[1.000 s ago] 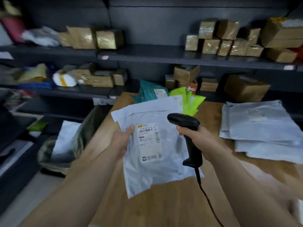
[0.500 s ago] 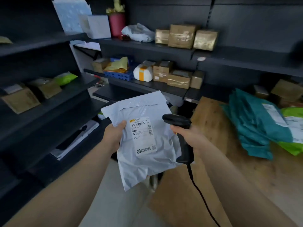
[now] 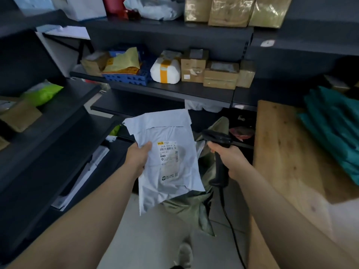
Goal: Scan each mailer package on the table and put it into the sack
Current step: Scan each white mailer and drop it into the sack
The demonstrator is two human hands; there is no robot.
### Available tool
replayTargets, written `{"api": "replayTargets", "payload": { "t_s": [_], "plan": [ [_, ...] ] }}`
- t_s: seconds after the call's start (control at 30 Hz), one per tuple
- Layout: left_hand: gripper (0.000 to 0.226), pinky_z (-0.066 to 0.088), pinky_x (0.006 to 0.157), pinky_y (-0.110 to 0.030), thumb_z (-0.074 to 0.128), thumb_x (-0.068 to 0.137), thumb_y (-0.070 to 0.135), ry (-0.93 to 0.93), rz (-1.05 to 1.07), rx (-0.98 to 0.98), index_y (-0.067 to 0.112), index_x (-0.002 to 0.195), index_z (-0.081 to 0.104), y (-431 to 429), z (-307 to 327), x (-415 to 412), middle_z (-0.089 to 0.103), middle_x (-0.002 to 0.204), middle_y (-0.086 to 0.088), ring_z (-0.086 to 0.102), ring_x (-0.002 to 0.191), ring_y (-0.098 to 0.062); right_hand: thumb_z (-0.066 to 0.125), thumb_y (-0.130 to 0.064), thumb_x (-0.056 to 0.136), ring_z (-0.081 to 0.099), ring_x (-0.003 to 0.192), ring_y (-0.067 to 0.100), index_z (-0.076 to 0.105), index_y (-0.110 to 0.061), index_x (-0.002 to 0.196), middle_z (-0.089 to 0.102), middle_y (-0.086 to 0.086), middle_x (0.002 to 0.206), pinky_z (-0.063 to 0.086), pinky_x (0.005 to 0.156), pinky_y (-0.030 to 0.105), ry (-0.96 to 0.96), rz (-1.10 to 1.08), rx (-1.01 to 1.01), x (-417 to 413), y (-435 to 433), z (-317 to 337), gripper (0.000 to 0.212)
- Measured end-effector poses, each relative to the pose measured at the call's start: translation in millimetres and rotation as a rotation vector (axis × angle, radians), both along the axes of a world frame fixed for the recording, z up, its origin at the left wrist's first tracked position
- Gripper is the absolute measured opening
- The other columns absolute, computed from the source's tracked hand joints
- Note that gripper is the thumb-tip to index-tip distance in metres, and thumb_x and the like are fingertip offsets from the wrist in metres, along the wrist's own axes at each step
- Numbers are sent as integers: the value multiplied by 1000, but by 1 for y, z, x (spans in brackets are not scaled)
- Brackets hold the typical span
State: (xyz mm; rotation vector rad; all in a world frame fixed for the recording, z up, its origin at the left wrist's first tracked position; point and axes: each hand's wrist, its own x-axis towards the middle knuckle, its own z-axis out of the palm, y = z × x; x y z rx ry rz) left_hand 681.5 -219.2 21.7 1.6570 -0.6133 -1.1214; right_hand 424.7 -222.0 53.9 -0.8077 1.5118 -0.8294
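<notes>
Head view: looks down past both forearms into a floor gap between dark shelving [image 3: 174, 90] and a wooden table [image 3: 287, 152].
Shelving: racks ahead and to the left, carrying taped cartons and a blue crate.
Table: on the right, with teal mailers [image 3: 334, 133] piled at its far end.
Sack [image 3: 186, 208]: olive green and slumped on the floor beside the table edge, under the held package. Its mouth is mostly hidden, so how wide it gapes cannot be told.
Grey mailer [image 3: 167, 166]: in the air above the sack, label side up, lower corner drooping.
Scanner [image 3: 219, 158]: black, grip downward, its cable [image 3: 233, 235] trailing to the floor.
Left hand [image 3: 138, 158]: pinches the mailer's left edge, thumb on top.
Right hand [image 3: 231, 160]: wrapped round the scanner grip, just beside the mailer and apart from it.
Risk: if let go here, the limp mailer may catch the collapsed rim and slide onto the floor.
Risk: the dangling cable could snag the sack's folds.
</notes>
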Motion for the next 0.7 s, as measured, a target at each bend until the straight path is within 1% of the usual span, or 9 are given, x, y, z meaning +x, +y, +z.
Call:
{"api": "replayTargets", "payload": {
  "t_s": [0.07, 0.17, 0.27, 0.33, 0.4, 0.47, 0.57, 0.63, 0.7],
  "plan": [
    [25, 51, 88, -36, 62, 93, 17, 7, -37, 25, 10, 117, 61, -32, -13, 0, 67, 96, 0, 63, 97, -23, 80, -47, 75, 61, 110, 34, 67, -7, 117, 67, 13, 115, 49, 99, 48, -28, -40, 28, 5, -28, -16, 59],
    [26, 49, 98, -44, 64, 91, 17, 24, -100, 62, 9, 116, 62, -80, -38, -2, 68, 109, -7, 64, 104, -26, 79, -41, 79, 64, 98, 28, 68, -7, 114, 69, 11, 107, 53, 89, 42, -20, -88, 49, 12, -61, -38, 50],
    [25, 50, 96, -40, 63, 93, 17, 47, -177, 108, 9, 117, 61, -116, -67, -10, 67, 108, -5, 64, 102, -24, 77, -36, 81, 65, 87, 24, 69, -7, 100, 69, 10, 96, 52, 77, 36, -2, -121, 94, 15, -84, -60, 36],
    [25, 50, 94, -37, 61, 94, 18, 46, -224, 145, 10, 117, 60, -133, -88, -16, 65, 107, -3, 62, 100, -23, 79, -37, 79, 66, 89, 26, 70, -6, 102, 69, 10, 95, 53, 80, 38, 4, -160, 127, 17, -93, -75, 40],
    [28, 49, 96, -39, 60, 94, 18, 51, -279, 179, 10, 121, 59, -147, -110, -19, 65, 111, -3, 62, 103, -24, 81, -38, 77, 66, 92, 27, 70, -6, 106, 69, 9, 96, 53, 83, 40, 0, -196, 141, 18, -99, -89, 44],
    [32, 48, 99, -40, 59, 94, 17, 39, -352, 220, 10, 125, 58, -159, -134, -20, 65, 115, -4, 62, 105, -24, 80, -35, 78, 66, 89, 25, 71, -9, 104, 70, 6, 92, 52, 85, 41, 5, -223, 142, 19, -102, -101, 38],
    [36, 46, 99, -38, 61, 92, 22, -24, -474, 281, 13, 127, 58, -172, -177, -17, 64, 116, 0, 60, 106, -23, 76, -28, 84, 67, 85, 24, 70, -11, 93, 70, 7, 86, 54, 84, 41, 22, -260, 145, 23, -100, -115, 21],
    [43, 47, 101, -44, 65, 87, 31, -71, -551, 313, 17, 127, 57, -177, -211, -11, 66, 117, 0, 62, 107, -23, 76, -26, 84, 65, 83, 25, 69, -9, 91, 68, 11, 85, 52, 77, 38, 51, -270, 136, 26, -96, -125, 19],
    [49, 49, 99, -48, 67, 83, 34, -125, -590, 341, 16, 127, 56, -181, -247, -6, 66, 118, -5, 63, 107, -27, 76, -27, 84, 66, 83, 26, 70, -10, 92, 69, 12, 86, 53, 76, 39, 74, -283, 126, 28, -93, -132, 20]
  ]
}}
